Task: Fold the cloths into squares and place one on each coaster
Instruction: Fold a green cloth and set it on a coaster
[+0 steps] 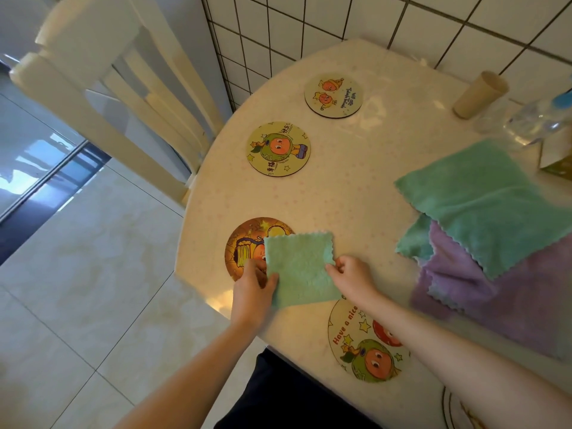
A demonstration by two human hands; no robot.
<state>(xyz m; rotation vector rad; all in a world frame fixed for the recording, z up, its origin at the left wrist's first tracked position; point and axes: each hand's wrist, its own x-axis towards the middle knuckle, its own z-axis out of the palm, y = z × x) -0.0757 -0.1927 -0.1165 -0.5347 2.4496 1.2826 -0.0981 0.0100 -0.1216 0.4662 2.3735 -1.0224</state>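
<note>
Cream table (356,193) against tiled wall. Folded green cloth (300,269) pinched between left hand (253,286) and right hand (351,274), overlapping orange coaster (244,243) beyond left fingertips. Unfolded cloths (495,230) right of right fingers.

Folded cloth (298,269) hides half the orange coaster (247,243).

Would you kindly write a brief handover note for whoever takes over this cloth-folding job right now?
Left hand and right hand each pinch a side of the folded green square, which partly overlaps the dark orange coaster.
Unfolded green cloth and purple cloths lie piled at the table's right.
Done: one square folded.
Left: centre it on that coaster; the three other coasters, far, middle and near, are bare.
</note>
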